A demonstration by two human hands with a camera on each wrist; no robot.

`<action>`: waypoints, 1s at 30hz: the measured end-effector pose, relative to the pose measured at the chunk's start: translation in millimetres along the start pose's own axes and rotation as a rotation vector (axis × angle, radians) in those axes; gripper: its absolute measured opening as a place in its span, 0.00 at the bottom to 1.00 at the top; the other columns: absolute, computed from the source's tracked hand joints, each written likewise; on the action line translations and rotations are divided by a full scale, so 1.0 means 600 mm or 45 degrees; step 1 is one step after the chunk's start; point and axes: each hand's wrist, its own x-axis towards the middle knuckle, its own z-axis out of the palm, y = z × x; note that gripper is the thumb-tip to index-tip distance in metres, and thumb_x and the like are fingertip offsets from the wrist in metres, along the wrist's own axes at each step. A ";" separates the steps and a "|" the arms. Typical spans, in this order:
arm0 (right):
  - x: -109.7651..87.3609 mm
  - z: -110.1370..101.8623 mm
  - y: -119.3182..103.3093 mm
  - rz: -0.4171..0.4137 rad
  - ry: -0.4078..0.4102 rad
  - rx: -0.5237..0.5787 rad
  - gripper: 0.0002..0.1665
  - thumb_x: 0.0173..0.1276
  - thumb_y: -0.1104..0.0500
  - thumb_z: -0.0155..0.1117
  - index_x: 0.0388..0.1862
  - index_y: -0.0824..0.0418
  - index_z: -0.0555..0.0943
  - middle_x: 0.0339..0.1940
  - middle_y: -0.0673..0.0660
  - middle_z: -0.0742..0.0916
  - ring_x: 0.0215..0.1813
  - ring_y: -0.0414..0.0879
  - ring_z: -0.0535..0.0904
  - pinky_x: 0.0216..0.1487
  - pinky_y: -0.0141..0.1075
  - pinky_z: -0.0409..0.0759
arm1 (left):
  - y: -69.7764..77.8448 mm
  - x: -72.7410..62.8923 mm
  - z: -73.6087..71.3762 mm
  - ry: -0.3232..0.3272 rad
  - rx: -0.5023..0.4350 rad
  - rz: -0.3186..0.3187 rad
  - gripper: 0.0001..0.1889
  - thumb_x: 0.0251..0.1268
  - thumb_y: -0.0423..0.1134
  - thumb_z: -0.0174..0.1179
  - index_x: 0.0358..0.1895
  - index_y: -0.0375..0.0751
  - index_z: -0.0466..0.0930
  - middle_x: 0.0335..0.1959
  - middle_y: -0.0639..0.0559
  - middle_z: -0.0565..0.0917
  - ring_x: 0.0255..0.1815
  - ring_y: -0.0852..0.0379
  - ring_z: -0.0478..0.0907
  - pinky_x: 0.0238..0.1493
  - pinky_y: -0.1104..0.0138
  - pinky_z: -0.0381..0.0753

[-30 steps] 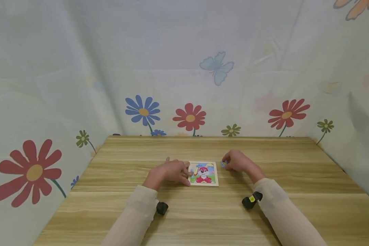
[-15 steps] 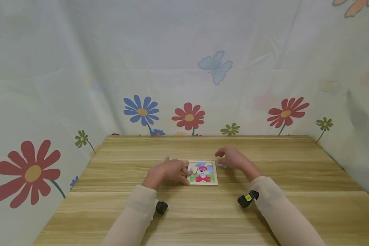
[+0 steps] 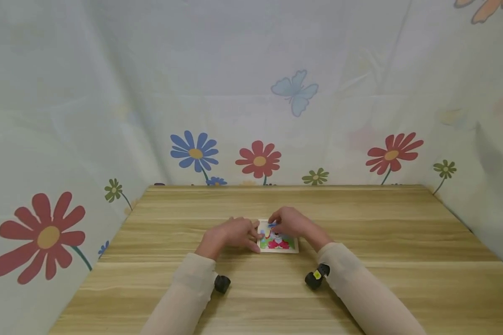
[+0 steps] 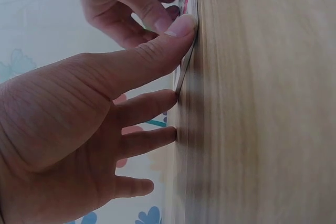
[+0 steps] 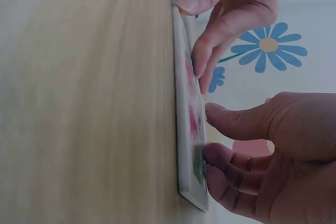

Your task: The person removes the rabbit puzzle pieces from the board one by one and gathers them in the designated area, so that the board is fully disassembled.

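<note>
A wooden jigsaw puzzle (image 3: 286,244) with a pink rabbit picture lies in a pale tray-like frame on the table. My left hand (image 3: 234,232) rests at its left side; in the left wrist view its thumb (image 4: 181,27) presses the frame's near edge, the other fingers spread fairly straight. My right hand (image 3: 291,222) is over the picture's upper part. In the right wrist view the right fingertips (image 5: 212,153) and thumb touch the picture, with a gap between them and no lifted piece visible. The small blue puzzle piece right of the frame in the earlier views is hidden.
The wood-grain table (image 3: 251,293) reaches back to a white cloth (image 3: 218,65) printed with flowers and butterflies. A black wrist camera (image 3: 222,284) sits at the left cuff and another camera (image 3: 314,278) at the right.
My right hand has moved left, from the small blue piece beside the frame to above the picture. Its fingers spread away from that piece midway. My left hand has stayed at the frame.
</note>
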 end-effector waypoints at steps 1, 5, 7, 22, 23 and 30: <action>0.002 0.001 0.000 -0.014 0.000 -0.007 0.12 0.68 0.63 0.70 0.50 0.63 0.87 0.46 0.57 0.88 0.42 0.46 0.80 0.52 0.43 0.81 | 0.000 0.000 0.000 -0.002 -0.001 0.002 0.25 0.59 0.54 0.70 0.60 0.54 0.83 0.74 0.50 0.68 0.73 0.46 0.65 0.71 0.35 0.50; 0.007 0.005 0.001 -0.047 0.014 -0.024 0.11 0.67 0.63 0.70 0.48 0.63 0.87 0.43 0.56 0.88 0.40 0.45 0.78 0.49 0.42 0.81 | -0.002 0.001 0.000 0.000 0.042 0.014 0.30 0.59 0.56 0.69 0.65 0.54 0.79 0.75 0.51 0.67 0.73 0.46 0.65 0.73 0.38 0.53; 0.008 0.005 0.002 -0.041 0.019 -0.015 0.10 0.67 0.63 0.70 0.47 0.62 0.87 0.42 0.55 0.87 0.40 0.46 0.77 0.49 0.42 0.80 | -0.004 0.001 0.000 0.006 0.060 0.011 0.32 0.59 0.57 0.69 0.68 0.54 0.76 0.75 0.51 0.66 0.73 0.47 0.65 0.73 0.41 0.53; 0.003 0.007 -0.006 -0.069 0.037 -0.098 0.08 0.67 0.65 0.70 0.43 0.65 0.85 0.45 0.60 0.82 0.48 0.50 0.74 0.55 0.46 0.77 | -0.001 0.002 0.003 0.015 0.050 -0.001 0.35 0.58 0.57 0.70 0.69 0.52 0.75 0.74 0.51 0.68 0.73 0.47 0.66 0.73 0.51 0.62; 0.003 0.007 -0.006 -0.067 0.042 -0.097 0.08 0.66 0.65 0.71 0.43 0.65 0.85 0.45 0.60 0.82 0.48 0.50 0.74 0.55 0.46 0.77 | -0.001 0.003 0.003 0.017 0.046 -0.003 0.35 0.57 0.56 0.70 0.69 0.52 0.75 0.74 0.51 0.68 0.73 0.47 0.66 0.73 0.52 0.62; 0.003 0.005 -0.005 -0.058 0.059 -0.081 0.09 0.65 0.65 0.72 0.43 0.64 0.83 0.45 0.60 0.82 0.46 0.50 0.76 0.54 0.45 0.78 | -0.001 0.003 0.003 0.017 0.043 0.007 0.35 0.57 0.56 0.71 0.69 0.51 0.76 0.74 0.50 0.68 0.73 0.47 0.66 0.72 0.54 0.63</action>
